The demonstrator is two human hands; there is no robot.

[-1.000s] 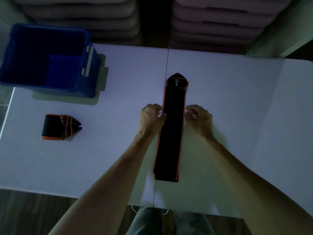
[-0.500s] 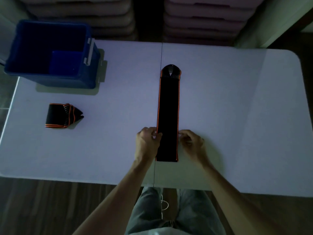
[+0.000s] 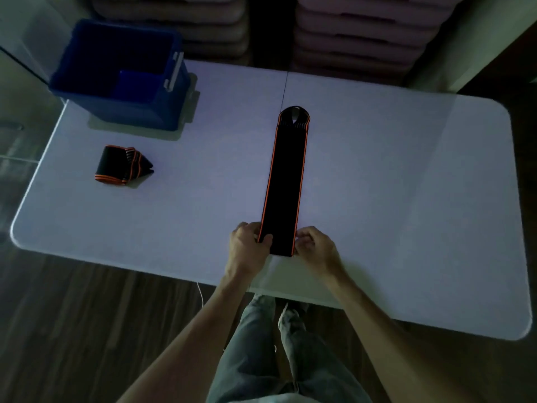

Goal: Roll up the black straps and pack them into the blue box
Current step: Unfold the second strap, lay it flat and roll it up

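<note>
A long black strap point(image 3: 286, 181) with orange edges lies flat down the middle of the white table point(image 3: 392, 199), its looped end pointing away from me. My left hand point(image 3: 249, 251) pinches the strap's near left corner. My right hand point(image 3: 315, 249) pinches the near right corner. A second black strap point(image 3: 122, 165), folded into a short bundle, lies on the table's left side. The blue box point(image 3: 122, 80) stands open at the far left corner, and I see no strap inside it.
A white latch point(image 3: 173, 71) hangs on the box's right wall. Stacks of pale cushions point(image 3: 357, 33) rise behind the table. Dark wooden floor point(image 3: 87, 330) runs along the table's near edge, where my legs stand.
Both hands have slid down the strap from its middle to its near end, where they now pinch the corners. The camera has pulled back from the table.
</note>
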